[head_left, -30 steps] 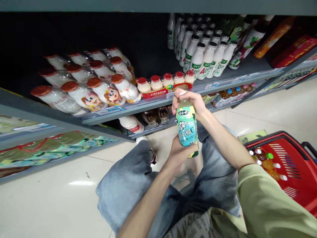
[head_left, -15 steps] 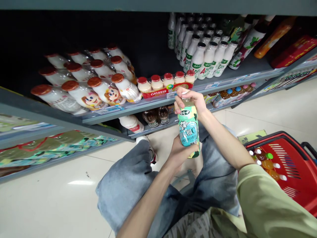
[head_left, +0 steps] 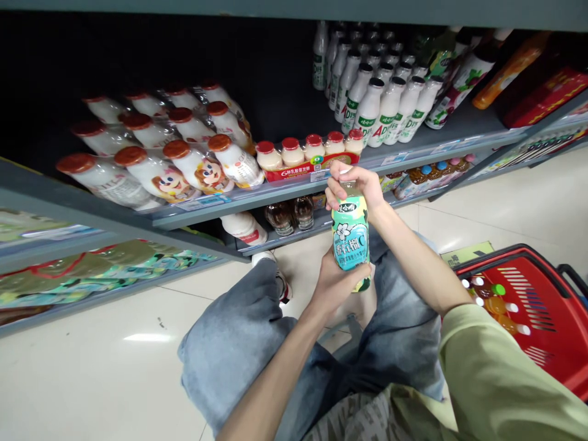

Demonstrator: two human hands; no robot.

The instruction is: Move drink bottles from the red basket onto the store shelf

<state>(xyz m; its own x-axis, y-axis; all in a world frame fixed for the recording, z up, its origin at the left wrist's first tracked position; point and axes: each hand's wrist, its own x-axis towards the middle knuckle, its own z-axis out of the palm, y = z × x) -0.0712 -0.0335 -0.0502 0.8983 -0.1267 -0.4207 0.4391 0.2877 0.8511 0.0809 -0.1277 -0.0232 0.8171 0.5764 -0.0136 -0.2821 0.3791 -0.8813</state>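
Both my hands hold one drink bottle [head_left: 351,236] upright in front of a shop shelf. It has a teal label with a white flower and pale yellow liquid. My left hand [head_left: 334,283] is wrapped round its lower half from behind. My right hand [head_left: 354,181] is closed over its cap and neck, hiding the cap. Just behind the bottle, a pack of small red-capped yoghurt bottles [head_left: 307,154] stands at the shelf's front edge.
Large white bottles with red-brown caps [head_left: 162,150] lie on the shelf [head_left: 257,196] at left; white AD bottles [head_left: 383,92] stand at right. A red shopping basket [head_left: 542,318] with bottles sits on the floor at right. My jeans-clad knees are below.
The bottle and both hands have drifted slightly up and to the right; the bottle has turned a little, showing more of the label front.
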